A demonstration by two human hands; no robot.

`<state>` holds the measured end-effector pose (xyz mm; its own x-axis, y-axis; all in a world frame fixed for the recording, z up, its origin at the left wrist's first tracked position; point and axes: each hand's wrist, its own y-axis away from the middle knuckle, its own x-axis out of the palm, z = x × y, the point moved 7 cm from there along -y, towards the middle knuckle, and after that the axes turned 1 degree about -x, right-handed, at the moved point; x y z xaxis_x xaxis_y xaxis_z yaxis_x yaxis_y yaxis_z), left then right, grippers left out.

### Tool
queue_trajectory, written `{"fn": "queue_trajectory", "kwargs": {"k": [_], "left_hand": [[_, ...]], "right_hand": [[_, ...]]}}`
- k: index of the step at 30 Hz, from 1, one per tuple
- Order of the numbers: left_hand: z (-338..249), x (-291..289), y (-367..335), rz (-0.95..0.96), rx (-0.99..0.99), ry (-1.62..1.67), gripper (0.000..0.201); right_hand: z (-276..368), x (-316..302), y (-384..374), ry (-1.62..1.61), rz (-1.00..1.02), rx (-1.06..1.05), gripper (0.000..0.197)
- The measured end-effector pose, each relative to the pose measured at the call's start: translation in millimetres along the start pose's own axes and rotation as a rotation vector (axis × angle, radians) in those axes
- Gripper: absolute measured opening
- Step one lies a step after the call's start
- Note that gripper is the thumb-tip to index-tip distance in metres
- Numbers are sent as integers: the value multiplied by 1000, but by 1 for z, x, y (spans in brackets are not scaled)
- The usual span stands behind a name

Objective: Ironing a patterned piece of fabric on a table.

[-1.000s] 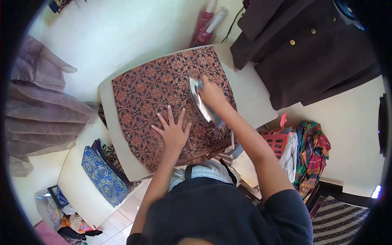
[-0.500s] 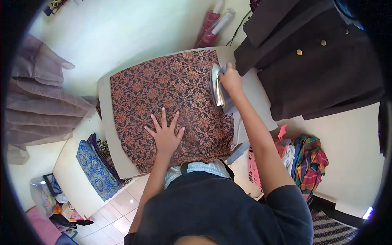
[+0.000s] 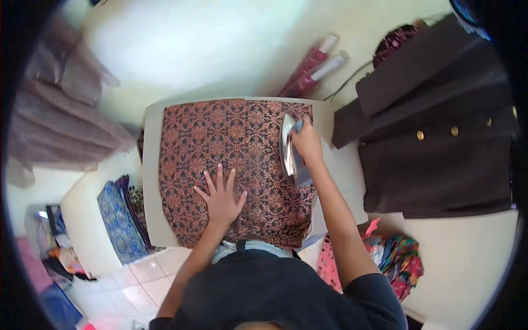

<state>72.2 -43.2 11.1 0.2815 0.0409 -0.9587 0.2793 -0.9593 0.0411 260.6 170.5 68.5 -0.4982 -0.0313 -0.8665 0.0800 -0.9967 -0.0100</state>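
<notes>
Copper flowers on black pattern the cloth (image 3: 236, 132) that covers most of the pale bench (image 3: 152, 187), leaving bare strips along its left and right edges. Through the head camera I see the right hand (image 3: 307, 144) wrapped round the handle of the iron (image 3: 286, 151), which sits on the cloth toward the bench's right edge, tip toward the far edge. The left hand (image 3: 221, 203) grips nothing: it lies palm down, fingers spread, on the cloth closer to the near edge. To make this stroke well, I'd want the iron's base level, since from up here I can't tell whether it lies fully flat, and an even glide with no pause on one spot. I'd have the left hand tension the fabric gently, well apart from the likely hot metal, and smooth the near right corner, which looks slightly rumpled.
</notes>
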Motion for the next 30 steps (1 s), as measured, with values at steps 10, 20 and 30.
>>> {"fn": "queue_trajectory", "kwargs": {"k": [10,20,30], "left_hand": [[50,-19,-17,-11,-206,-17,63],[78,-31,-24,-157,-188,-96,60],[93,-27,-24,-235,-63,-90,61]], "right_hand": [[19,28,-7,-31,114,-76,46],[43,46,2,-64,100,-172,44],[74,55,-5,-237,293,78,47]]}}
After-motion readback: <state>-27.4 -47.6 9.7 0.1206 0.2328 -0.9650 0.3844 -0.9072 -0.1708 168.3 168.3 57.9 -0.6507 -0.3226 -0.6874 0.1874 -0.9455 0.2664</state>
